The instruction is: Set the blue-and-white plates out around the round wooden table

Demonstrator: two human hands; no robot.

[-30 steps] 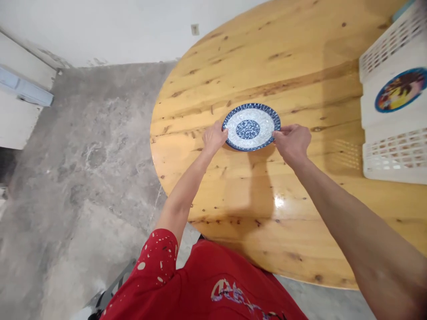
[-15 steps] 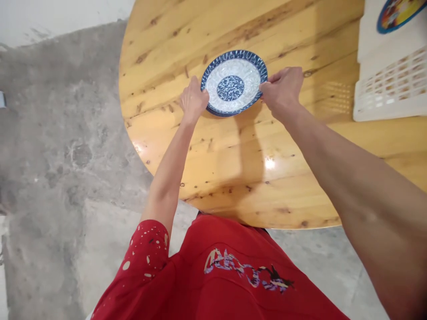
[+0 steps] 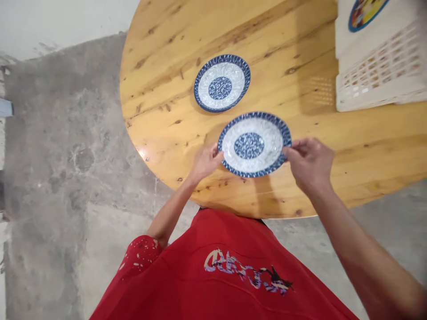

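Plate (image 3: 249, 146) is between both our hands, over the near part of the surface (image 3: 160, 120). Shadow below suggests it's lifted; exact tilt we can't judge. Left hand (image 3: 207, 162) pinches the left rim, thumb toward the top, gap only about rim-thick. Right hand (image 3: 312, 164) does likewise on the right rim, thumb on top. Neither has hold of anything else; how far our fingers reach underneath we can't tell. Second plate (image 3: 222, 83), same blue-and-white pattern, lies face up just beyond and left, apart from ours, untouched. Basket (image 3: 348, 49) sits well off to the right.

Handling, our judgement: equal pressure both sides, or the glazed rim may slip and the dish tip. Fingers well under the edge, both hands moving together. Mind the second plate; a rim knock could chip either.
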